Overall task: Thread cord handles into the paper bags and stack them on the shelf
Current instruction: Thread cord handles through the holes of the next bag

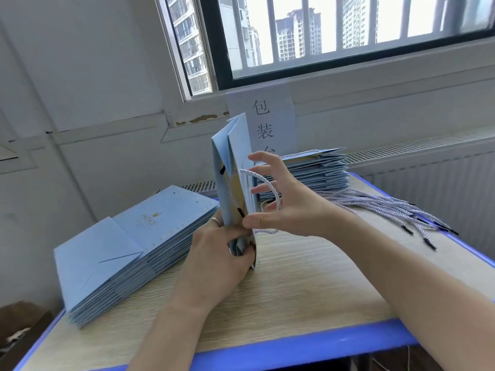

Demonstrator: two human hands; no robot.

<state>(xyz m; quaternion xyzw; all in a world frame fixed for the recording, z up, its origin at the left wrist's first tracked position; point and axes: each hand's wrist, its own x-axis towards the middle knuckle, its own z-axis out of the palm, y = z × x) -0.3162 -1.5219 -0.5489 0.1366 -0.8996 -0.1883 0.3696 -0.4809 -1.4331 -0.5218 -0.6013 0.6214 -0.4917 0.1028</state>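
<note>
The wood-topped table (294,303) carries everything, and the upright bag (235,145) standing on edge near its middle is the piece being worked. To the left of that bag lies a tall stack of flat bags (128,245), apparently not yet threaded; behind it and to the right sits a lower stack of finished bags (316,172) with cord showing on top. The left hand (214,258) grips the upright bag at its lower end, fingers curled round the folded paper. The right hand (289,207) is spread wide against the bag's right face, thumb pressed to its edge, with the white cord loop (265,183) running across its fingers. Right of the bag, a loose bundle of spare cords (388,210) fans out on the table. A black tip (240,211) sits at the bag's edge just above the thumb. The step looks like seating this handle: keep the left grip firm so the paper stays square, draw the cord evenly so both ends lodge inside, and avoid tearing the holes.
</note>
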